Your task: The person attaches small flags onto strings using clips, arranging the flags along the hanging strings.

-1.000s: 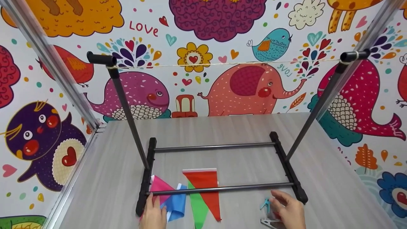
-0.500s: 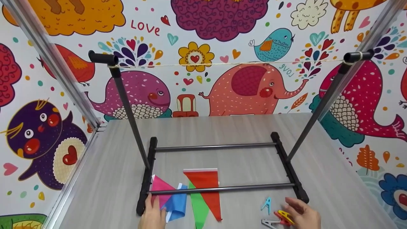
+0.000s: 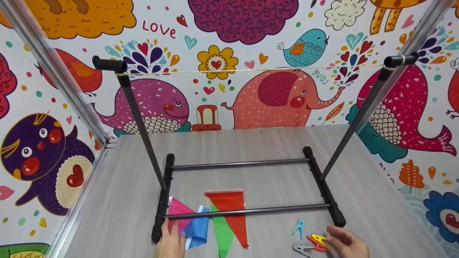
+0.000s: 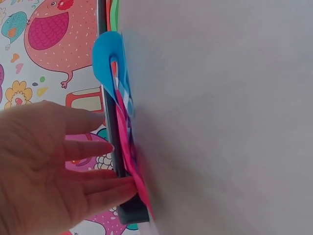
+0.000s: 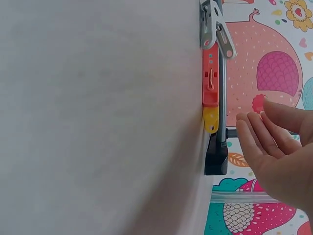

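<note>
1. Left hand has its fingers extended and slightly parted, fingertips touching the pink flag beside the frame's left foot; right hand has its fingers loosely bent and thumb set apart, just beside the yellow clip.
2. Pink and blue flags overlap near the left hand; the blue flag is partly curled over; the green flag lies partly under the red flag, to their right; the front bar crosses above all four.
3. Yellow clip touches the red clip; the grey clip meets the red one; the blue clip sits apart, farther back on the counter.
4. String runs between the frame's two posts; cartoon animals cover the wall behind.
</note>
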Demonstrator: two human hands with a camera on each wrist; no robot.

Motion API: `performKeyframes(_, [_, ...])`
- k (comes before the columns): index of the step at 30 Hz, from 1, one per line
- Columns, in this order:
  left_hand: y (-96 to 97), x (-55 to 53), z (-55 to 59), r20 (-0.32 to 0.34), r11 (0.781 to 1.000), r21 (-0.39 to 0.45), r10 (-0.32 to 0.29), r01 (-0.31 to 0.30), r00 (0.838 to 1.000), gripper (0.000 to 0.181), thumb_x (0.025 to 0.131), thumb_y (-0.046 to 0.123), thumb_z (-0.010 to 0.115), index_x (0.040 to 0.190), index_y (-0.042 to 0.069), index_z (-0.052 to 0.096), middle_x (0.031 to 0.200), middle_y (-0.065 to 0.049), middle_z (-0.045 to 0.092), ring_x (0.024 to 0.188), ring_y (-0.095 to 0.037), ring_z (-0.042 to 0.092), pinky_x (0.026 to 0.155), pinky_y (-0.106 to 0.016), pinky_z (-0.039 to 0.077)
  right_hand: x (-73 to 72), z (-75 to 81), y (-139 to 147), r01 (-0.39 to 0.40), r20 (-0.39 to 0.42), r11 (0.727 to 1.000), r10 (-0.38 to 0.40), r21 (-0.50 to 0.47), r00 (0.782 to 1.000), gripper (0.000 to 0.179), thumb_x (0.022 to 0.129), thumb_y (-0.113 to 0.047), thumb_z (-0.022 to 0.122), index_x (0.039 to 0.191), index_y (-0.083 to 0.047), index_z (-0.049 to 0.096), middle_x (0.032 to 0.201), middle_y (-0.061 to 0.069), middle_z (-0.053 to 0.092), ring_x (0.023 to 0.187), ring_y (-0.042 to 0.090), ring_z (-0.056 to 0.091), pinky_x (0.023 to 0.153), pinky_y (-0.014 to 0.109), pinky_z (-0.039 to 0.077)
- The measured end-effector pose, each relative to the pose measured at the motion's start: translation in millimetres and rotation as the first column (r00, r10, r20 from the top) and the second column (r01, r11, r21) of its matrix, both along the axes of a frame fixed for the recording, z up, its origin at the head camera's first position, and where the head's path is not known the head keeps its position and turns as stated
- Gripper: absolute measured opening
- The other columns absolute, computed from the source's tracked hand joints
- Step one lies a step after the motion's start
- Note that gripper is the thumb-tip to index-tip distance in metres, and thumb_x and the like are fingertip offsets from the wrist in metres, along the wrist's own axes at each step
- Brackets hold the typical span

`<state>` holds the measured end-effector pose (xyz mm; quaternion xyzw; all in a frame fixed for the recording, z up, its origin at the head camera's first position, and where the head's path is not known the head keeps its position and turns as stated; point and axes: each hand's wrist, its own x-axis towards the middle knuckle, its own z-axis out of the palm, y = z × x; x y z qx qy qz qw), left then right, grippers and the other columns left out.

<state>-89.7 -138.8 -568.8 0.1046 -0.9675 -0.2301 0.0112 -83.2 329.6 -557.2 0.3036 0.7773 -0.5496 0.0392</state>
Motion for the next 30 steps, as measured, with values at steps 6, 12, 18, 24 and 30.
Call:
performKeyframes(6, [-0.4, 2.1, 1.0, -0.031, 1.000, -0.017, -0.017, 0.016, 0.999, 0.042, 0.083, 0.016, 0.071, 0.115, -0.007, 0.059, 0.127, -0.030, 0.045, 0.071, -0.037, 0.063, 0.059, -0.047, 0.053, -0.7, -4.5, 4.4, -0.022, -0.001, 1.000, 0.022, -0.019, 1.000, 0.050, 0.070, -0.008, 0.083, 0.115, 0.005, 0.064, 0.102, 0.013, 0.070, 0.091, 0.021, 0.066, 0.075, 0.033, 0.054])
performKeyframes(12, [-0.4, 3.6, 2.6, -0.025, 1.000, -0.010, -0.020, 0.020, 1.000, 0.036, 0.085, 0.018, 0.069, 0.112, -0.005, 0.061, 0.121, -0.027, 0.051, 0.064, -0.033, 0.063, 0.057, -0.047, 0.052, -1.5, -12.5, 10.9, -0.020, 0.005, 0.999, 0.021, -0.048, 1.000, 0.058, 0.063, -0.009, 0.088, 0.114, 0.007, 0.064, 0.101, 0.014, 0.070, 0.090, 0.022, 0.068, 0.074, 0.033, 0.055])
performKeyframes(18, [-0.9, 3.0, 4.3, 0.059, 1.000, 0.005, -0.016, 0.016, 0.998, 0.035, 0.088, 0.020, 0.066, 0.113, -0.004, 0.061, 0.118, -0.027, 0.053, 0.067, -0.034, 0.065, 0.062, -0.049, 0.053, -4.6, -23.3, 16.5, -0.015, 0.048, 0.996, 0.019, -0.083, 0.999, 0.061, 0.059, -0.004, 0.089, 0.114, 0.005, 0.064, 0.101, 0.013, 0.070, 0.091, 0.023, 0.068, 0.075, 0.035, 0.055])
performKeyframes(24, [-1.5, 2.0, 7.1, 0.083, 1.000, -0.003, -0.018, 0.018, 0.996, 0.035, 0.088, 0.019, 0.066, 0.113, -0.003, 0.061, 0.116, -0.030, 0.057, 0.070, -0.038, 0.065, 0.062, -0.050, 0.053, -4.5, -24.7, 17.4, -0.007, 0.040, 0.995, 0.011, -0.104, 0.999, 0.059, 0.059, 0.001, 0.087, 0.113, 0.006, 0.064, 0.100, 0.015, 0.070, 0.091, 0.024, 0.068, 0.075, 0.035, 0.055])
performKeyframes(30, [-2.9, 2.8, 8.4, 0.060, 0.999, -0.010, -0.045, 0.046, 0.997, 0.025, 0.087, 0.016, 0.065, 0.103, -0.002, 0.062, 0.088, -0.020, 0.064, 0.064, -0.038, 0.064, 0.054, -0.049, 0.051, -5.4, -28.6, 17.5, -0.046, 0.067, 0.998, 0.048, -0.043, 0.997, 0.057, 0.059, 0.001, 0.087, 0.111, 0.006, 0.065, 0.101, 0.015, 0.070, 0.091, 0.025, 0.067, 0.075, 0.035, 0.055])
